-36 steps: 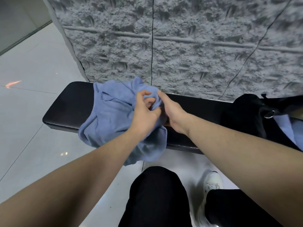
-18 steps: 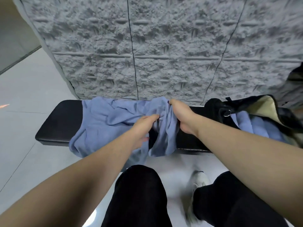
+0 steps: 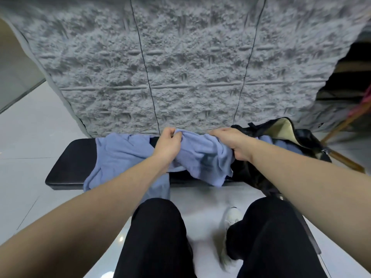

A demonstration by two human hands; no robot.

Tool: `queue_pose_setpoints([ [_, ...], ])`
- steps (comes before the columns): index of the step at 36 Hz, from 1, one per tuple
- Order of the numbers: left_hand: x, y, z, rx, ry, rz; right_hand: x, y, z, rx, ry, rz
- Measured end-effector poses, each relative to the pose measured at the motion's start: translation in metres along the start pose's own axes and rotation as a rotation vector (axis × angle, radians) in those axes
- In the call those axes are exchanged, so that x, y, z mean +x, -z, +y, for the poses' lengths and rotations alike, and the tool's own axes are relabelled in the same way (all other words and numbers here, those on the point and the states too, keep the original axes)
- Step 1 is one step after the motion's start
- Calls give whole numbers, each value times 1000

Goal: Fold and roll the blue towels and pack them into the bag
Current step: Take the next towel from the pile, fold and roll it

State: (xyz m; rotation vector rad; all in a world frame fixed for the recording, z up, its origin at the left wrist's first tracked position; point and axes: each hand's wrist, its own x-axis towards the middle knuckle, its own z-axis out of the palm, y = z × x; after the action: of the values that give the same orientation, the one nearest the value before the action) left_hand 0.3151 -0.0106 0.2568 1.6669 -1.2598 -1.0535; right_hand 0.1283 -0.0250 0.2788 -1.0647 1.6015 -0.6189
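A crumpled blue towel [image 3: 204, 157] hangs between my two hands above the black bench [image 3: 70, 159]. My left hand [image 3: 167, 146] pinches its upper left edge. My right hand [image 3: 232, 142] grips its upper right edge, close to the bag. A second blue towel [image 3: 122, 155] lies bunched on the bench to the left and droops over the front edge. The black bag [image 3: 305, 141] stands open at the bench's right end, showing a beige lining and blue towel [image 3: 281, 142] inside.
A rough grey textured wall [image 3: 180, 67] rises directly behind the bench. My knees in black trousers [image 3: 158, 233] and a white shoe [image 3: 232, 217] are below, on a pale glossy floor. A wooden pole [image 3: 345, 159] leans at the far right.
Both hands have lifted one towel clear of the other and carried it to the right, spreading apart along its top edge. The bag has come fully into view.
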Motion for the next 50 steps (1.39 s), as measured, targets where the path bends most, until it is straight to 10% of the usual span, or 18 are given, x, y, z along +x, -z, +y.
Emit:
queue_pose_setpoints([
  [12, -21, 0, 64, -558, 381, -223, -30, 17, -6, 488, 28, -256],
  [21, -17, -2, 86, -617, 346, -247, -32, 21, -2, 490, 88, -305],
  [29, 0, -6, 80, -675, 328, 42, -39, 23, 6, -89, 167, -320],
  [42, 1, 9, 56, 286, 44, -236, -28, 33, -12, -468, 198, 27],
  [50, 3, 14, 44, 720, 11, -564, -14, 36, -17, -141, 171, 52],
])
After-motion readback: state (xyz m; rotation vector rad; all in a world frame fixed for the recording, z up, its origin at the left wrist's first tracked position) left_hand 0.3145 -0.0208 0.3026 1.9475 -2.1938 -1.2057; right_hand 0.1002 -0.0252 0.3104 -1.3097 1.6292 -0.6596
